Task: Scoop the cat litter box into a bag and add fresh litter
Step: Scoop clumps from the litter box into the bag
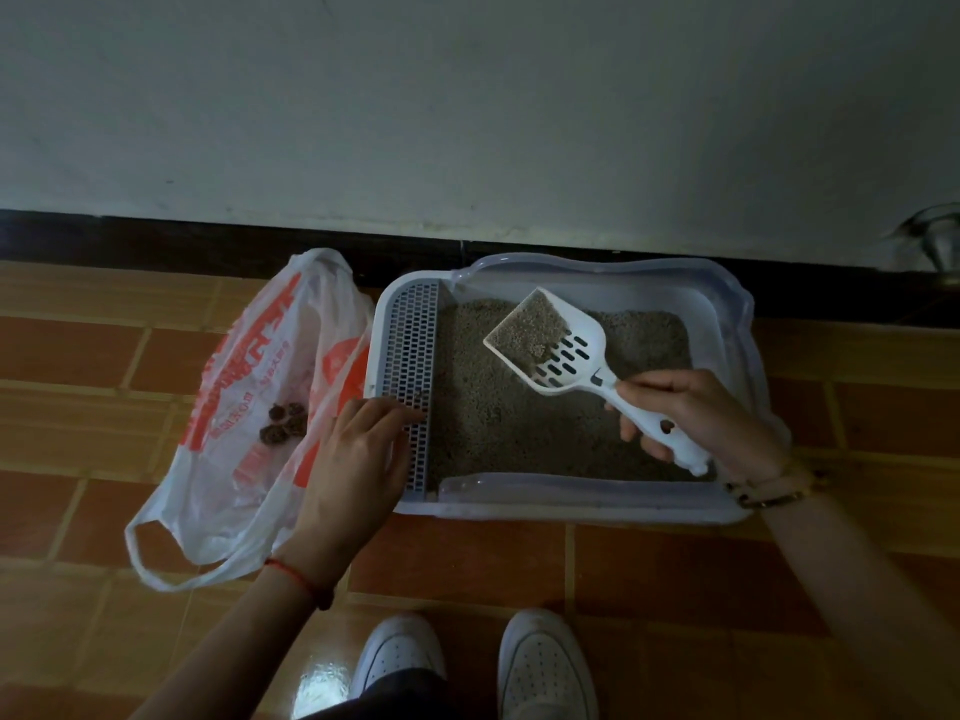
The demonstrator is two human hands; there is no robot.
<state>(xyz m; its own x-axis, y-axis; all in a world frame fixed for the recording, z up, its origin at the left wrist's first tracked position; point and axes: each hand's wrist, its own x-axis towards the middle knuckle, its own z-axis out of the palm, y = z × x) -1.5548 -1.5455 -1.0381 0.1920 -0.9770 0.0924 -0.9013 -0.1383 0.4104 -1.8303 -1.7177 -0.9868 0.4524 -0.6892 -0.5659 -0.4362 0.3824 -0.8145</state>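
While the pale rectangular plastic litter box (566, 491) sits by the wall, its grey litter lies just beyond the right hand's (691, 413) fingers, which are clenched around the white slotted plastic scoop (550, 340). The red-printed thin plastic bag (244, 407) lies open beside the left hand (353, 454), whose fingers rest flat, grasping nothing, on the box's grille. Shake gently over the box (clean grains fall through), then tip clumps bagward.

Dim, underexposed view with a bluish cast on the wall (467, 96), darkest toward the corners. A small glare patch shines on the floor tile (322, 683) near the shoes (400, 652). Tile lines bow at the edges; the top-right object (935, 236) is blurred
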